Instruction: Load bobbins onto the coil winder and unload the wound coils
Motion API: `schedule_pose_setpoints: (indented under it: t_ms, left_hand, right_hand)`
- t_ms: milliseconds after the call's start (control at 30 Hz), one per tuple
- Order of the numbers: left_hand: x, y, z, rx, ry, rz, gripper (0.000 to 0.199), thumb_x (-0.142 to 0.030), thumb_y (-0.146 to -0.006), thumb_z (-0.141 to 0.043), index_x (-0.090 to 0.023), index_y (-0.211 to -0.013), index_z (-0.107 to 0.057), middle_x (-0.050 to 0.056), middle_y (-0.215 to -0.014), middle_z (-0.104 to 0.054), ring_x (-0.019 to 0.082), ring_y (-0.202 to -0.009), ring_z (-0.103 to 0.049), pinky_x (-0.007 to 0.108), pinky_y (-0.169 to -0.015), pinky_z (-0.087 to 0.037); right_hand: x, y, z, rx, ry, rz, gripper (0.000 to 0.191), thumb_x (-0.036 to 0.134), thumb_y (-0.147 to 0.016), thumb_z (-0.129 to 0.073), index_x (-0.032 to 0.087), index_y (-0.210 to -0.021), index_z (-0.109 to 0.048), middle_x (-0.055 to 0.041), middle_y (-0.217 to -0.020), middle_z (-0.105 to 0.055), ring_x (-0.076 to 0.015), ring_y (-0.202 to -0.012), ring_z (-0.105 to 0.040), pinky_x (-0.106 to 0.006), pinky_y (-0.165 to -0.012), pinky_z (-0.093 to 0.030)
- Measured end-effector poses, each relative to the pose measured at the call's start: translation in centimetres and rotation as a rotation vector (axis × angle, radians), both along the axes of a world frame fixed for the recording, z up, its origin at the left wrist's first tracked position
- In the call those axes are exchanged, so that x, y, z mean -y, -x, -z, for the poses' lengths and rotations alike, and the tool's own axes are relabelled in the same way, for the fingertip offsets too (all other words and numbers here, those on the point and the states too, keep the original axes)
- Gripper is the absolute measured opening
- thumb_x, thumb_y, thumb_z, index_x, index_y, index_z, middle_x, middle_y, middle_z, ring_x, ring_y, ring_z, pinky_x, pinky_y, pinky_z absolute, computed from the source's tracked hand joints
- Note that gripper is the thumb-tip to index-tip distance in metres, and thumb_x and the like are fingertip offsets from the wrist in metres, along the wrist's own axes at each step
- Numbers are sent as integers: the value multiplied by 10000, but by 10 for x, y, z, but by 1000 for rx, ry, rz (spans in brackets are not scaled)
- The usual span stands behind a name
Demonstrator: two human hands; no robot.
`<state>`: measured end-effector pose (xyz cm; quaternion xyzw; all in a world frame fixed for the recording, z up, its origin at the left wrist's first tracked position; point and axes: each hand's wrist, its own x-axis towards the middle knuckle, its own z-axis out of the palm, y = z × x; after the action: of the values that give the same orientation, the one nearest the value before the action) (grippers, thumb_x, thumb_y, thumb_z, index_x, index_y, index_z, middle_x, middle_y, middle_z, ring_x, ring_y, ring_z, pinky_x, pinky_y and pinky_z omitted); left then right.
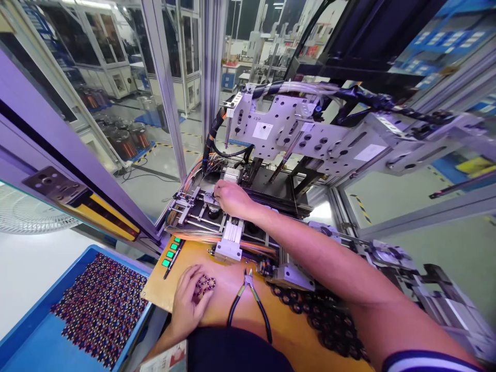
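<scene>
My left hand (pixel 188 299) rests on the yellow-brown board, its fingers curled round several small dark ring-shaped parts (pixel 205 283) with coppery and reddish spots. My right hand (pixel 233 199) reaches forward into the machine, fingers bent together at a metal fixture (pixel 212 206). Whatever its fingertips hold is hidden. Between my arms and body lie diagonal cutters (pixel 248 289), jaws pointing away and handles spread. To their right, under my right forearm, are rows of larger dark round parts (pixel 315 312).
A blue tray (pixel 27 338) at the left holds many small ring parts. Green square buttons (pixel 169 254) and a black pen-like tool (pixel 173 260) sit along the board's left edge. A metal plate assembly (pixel 279 126) hangs above the fixture. Aluminium posts (pixel 165 93) frame the station.
</scene>
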<state>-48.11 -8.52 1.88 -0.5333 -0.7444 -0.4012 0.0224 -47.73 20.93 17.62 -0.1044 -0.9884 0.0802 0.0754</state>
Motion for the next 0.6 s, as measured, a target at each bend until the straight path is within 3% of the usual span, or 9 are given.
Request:
schedule_pose_setpoints:
  t_ms: [100,233,400,500,600]
  left_hand:
    - [0,0,0,-3,-7,-8,349,-290,-876,-640,-194,-1207,-585,147,-1240,-644,290,-1167,-609,475,-964,-547]
    - [-2,0,0,-13,-12,-20,334,-303,-866,-657,-190,-1175,-603,145,-1228,-653,283,-1169,-611,460,-971,-548]
    - [1,-3,-5,-78,-42,-39,307,-340,-884,-634,-195,-1154,-619,137,-1184,-682,278,-1121,-649,440,-936,-570]
    - [1,5,-17,-138,-75,-78,303,-312,-923,-573,-185,-1197,-591,142,-1162,-694,275,-1094,-668,443,-908,-578]
    - [-18,31,-44,-223,-93,-92,338,-281,-952,-510,-183,-1273,-556,149,-1192,-696,295,-1158,-640,497,-964,-535]
  right_hand:
    - [7,-13,-2,-5,-41,-12,131,140,-936,-582,105,-1039,-655,-108,-1215,-614,-241,-1130,-568,-434,-957,-477]
    - [12,-26,3,-20,-49,-78,285,-10,-881,-519,66,-1107,-674,-162,-1273,-619,-284,-1195,-550,-444,-960,-483]
    - [14,-37,0,-169,-25,-87,421,-62,-815,-464,49,-1163,-675,-193,-1265,-640,-291,-1210,-574,-448,-993,-515]
    - [34,-75,-7,-359,-28,-39,495,-48,-839,-401,44,-1283,-601,-212,-1334,-589,-282,-1269,-540,-475,-1084,-467]
    - [73,-131,-5,-510,-25,-38,525,-18,-877,-374,125,-1348,-557,-178,-1302,-618,-266,-1246,-566,-491,-1046,-511]
